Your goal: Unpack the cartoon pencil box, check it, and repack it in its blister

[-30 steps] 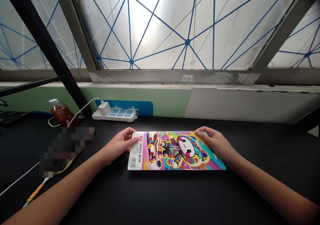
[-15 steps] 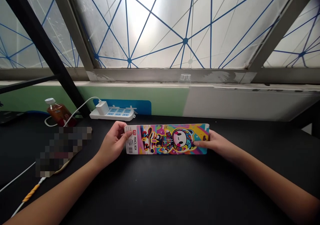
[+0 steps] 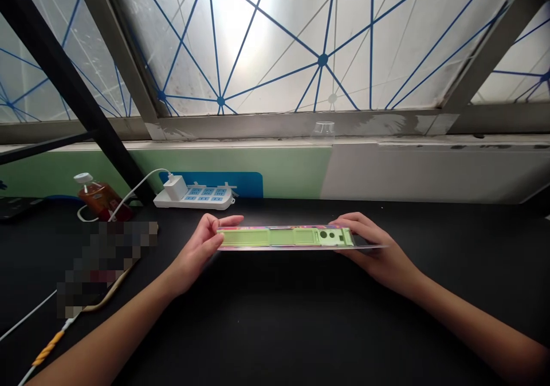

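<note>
My left hand [image 3: 200,245] and my right hand [image 3: 369,248] hold a packaged pencil box [image 3: 286,237] by its short ends, raised a little above the black desk. The package is tilted nearly edge-on to me. Its pale green moulded plastic side faces me, with rectangular recesses and round holes towards the right end. The colourful cartoon cover is hidden except for a thin strip along the edges. A clear plastic flap sticks out past the right end, near my right fingers.
A white power strip [image 3: 193,198] with a plugged-in white charger stands against the wall, and an orange-brown bottle [image 3: 101,198] stands left of it. A blurred patch [image 3: 105,268] covers something on the desk at left. White cables [image 3: 28,317] run along the left. A black metal strut [image 3: 81,99] crosses the upper left.
The package has been lifted off the desk and turned over towards me, so the cartoon cover no longer faces up and the green side shows. Both hands have rotated with it.
</note>
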The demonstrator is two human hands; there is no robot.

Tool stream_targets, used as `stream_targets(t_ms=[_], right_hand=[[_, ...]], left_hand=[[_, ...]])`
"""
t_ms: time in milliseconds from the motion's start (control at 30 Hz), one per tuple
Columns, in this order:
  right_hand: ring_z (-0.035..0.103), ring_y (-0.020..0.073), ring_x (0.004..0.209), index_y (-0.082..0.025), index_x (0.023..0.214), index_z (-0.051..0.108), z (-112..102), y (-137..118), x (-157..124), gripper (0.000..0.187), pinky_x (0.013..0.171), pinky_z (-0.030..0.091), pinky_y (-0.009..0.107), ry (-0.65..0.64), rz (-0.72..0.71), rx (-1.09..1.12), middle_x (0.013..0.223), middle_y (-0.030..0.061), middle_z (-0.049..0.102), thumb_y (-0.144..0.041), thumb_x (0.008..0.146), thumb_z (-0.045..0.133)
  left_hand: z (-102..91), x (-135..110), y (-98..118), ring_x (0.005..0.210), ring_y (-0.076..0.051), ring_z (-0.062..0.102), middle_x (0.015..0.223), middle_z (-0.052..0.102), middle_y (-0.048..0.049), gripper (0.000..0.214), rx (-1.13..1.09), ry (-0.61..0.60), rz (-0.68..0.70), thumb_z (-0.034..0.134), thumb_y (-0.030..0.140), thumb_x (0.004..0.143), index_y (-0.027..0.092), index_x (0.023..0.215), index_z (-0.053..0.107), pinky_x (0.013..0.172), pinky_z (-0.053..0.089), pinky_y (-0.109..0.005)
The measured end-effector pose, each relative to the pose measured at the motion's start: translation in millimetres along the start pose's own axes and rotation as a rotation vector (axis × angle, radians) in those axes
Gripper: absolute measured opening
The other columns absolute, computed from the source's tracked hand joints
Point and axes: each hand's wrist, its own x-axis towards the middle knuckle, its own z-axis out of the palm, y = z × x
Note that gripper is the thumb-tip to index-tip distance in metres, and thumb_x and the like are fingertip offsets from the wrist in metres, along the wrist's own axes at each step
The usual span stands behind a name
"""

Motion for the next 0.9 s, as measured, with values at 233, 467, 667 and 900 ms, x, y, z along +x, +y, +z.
stream_targets(t_ms=[233,467,667,900], right_hand=[[0.066,0.0349,0.128,-0.031,0.151,0.059,-17.0,6.7,1.5,0.065,0.108,0.055,0.047,-0.335,-0.105,-0.108,0.142,0.0140,0.064,-0.045,0.090,0.077],[0.042,0.0467,0.153,-0.036,0.172,0.022,-37.9,-2.1,-5.6,0.136,0.121,0.041,0.062,-0.675,0.127,-0.237,0.173,0.0140,0.036,-0.062,0.061,0.096],[0.058,0.0396,0.140,-0.031,0.163,0.041,-16.8,-3.0,-4.2,0.101,0.117,0.048,0.058,-0.485,0.135,-0.244,0.154,0.0151,0.055,-0.056,0.077,0.087],[0.054,0.0361,0.144,-0.033,0.160,0.037,-15.9,-3.4,-5.6,0.083,0.117,0.049,0.055,-0.302,-0.159,-0.342,0.157,0.0138,0.053,-0.035,0.087,0.077]], left_hand=[[-9.3,-1.1,23.3,0.154,-0.034,0.040,0.167,0.043,-0.0085,0.070,0.356,-0.315,-0.190,0.082,0.035,0.088,0.035,0.144,0.040,0.119,0.041,-0.049],[-7.5,-5.5,25.4,0.140,-0.033,0.057,0.152,0.056,-0.0047,0.095,0.692,-0.348,-0.219,0.085,0.026,0.077,0.035,0.158,0.037,0.118,0.047,-0.041],[-5.9,-3.3,18.7,0.145,-0.037,0.053,0.161,0.049,-0.0081,0.098,0.917,-0.298,-0.141,0.088,0.033,0.077,0.034,0.161,0.039,0.123,0.042,-0.048],[-5.0,-2.0,8.0,0.138,-0.034,0.054,0.146,0.057,-0.0071,0.093,1.045,-0.178,0.234,0.089,0.028,0.078,0.036,0.158,0.043,0.118,0.049,-0.048]])
